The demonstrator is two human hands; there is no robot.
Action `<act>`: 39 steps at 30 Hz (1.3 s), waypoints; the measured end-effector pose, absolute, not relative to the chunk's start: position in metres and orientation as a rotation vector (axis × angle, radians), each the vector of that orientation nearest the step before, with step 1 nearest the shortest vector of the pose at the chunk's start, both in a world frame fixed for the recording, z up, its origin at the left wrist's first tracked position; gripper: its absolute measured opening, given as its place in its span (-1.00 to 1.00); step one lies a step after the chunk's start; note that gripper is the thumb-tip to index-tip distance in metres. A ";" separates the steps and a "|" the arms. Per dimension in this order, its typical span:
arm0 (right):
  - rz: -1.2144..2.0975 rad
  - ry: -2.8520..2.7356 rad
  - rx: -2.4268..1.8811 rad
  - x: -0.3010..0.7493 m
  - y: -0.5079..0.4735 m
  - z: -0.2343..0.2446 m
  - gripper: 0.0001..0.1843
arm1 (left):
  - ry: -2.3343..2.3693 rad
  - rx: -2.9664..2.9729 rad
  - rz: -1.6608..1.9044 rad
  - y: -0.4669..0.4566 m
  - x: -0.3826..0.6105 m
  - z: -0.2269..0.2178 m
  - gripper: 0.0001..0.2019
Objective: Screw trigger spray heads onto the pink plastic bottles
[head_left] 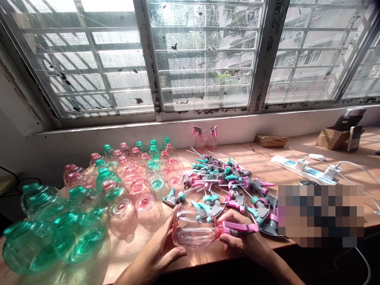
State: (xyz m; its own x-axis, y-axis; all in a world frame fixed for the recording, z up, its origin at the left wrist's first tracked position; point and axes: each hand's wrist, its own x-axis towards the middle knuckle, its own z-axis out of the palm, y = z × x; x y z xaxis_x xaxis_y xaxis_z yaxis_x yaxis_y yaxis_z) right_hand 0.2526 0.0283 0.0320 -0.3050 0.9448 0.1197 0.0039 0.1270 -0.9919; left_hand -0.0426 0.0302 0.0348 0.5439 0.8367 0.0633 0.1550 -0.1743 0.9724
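Observation:
My left hand [160, 247] cups the base of a clear pink spray bottle [194, 231] lying on its side over the table's front edge. My right hand [237, 233] is closed around the bottle's neck, where a pink and grey trigger sprayer head [237, 227] sits. Just behind lies a pile of loose pink, teal and grey trigger sprayer heads [225, 184] with thin dip tubes sticking out.
Several empty pink and green bottles [118, 186] crowd the wooden table [267, 162] at left. Two finished spray bottles [204, 138] stand by the wall. A power strip [305, 170] with plugs, a cardboard box [334, 138] and a woven tray [270, 140] sit at right.

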 end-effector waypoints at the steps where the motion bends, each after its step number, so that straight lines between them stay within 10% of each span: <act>1: 1.327 -1.501 -0.968 0.253 0.028 0.030 -0.65 | 0.867 1.676 0.744 0.030 -0.042 0.037 -0.13; 39: 1.408 -1.394 -1.004 0.255 0.029 0.020 -0.57 | 0.904 1.751 0.715 0.025 -0.038 0.043 -0.08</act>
State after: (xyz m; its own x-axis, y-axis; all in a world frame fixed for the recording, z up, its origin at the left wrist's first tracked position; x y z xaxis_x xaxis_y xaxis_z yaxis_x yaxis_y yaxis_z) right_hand 0.2551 0.0294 0.0204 -0.2778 0.9599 0.0391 -0.0486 0.0266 -0.9985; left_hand -0.0380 0.0248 0.0430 0.5460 0.8360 0.0551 0.2459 -0.2228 0.9433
